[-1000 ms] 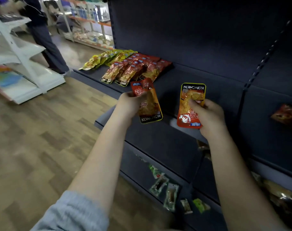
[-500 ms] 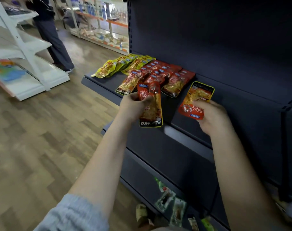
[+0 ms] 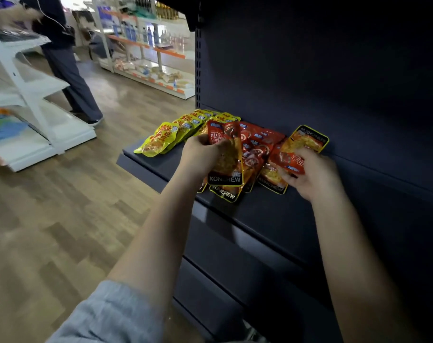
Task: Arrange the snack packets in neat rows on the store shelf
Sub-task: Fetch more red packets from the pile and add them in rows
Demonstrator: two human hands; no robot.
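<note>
My left hand (image 3: 200, 151) grips a red KONCHEW snack packet (image 3: 226, 154) upright, just above the rows of red packets (image 3: 258, 149) lying on the dark shelf (image 3: 267, 214). My right hand (image 3: 311, 173) holds a second red packet (image 3: 302, 148) upside down, at the right end of the red rows, near the shelf's back panel. Yellow packets (image 3: 170, 134) lie overlapped in rows at the shelf's left end, left of my left hand.
The shelf surface to the right of my right hand is bare. A lower dark shelf (image 3: 235, 280) sits below. A person (image 3: 67, 60) stands in the aisle by a white rack (image 3: 37, 105). Another stocked shelf unit (image 3: 151, 53) stands behind.
Both hands have moved forward with their packets and now sit right over the red rows on the shelf. The view has shifted towards the shelf's left end.
</note>
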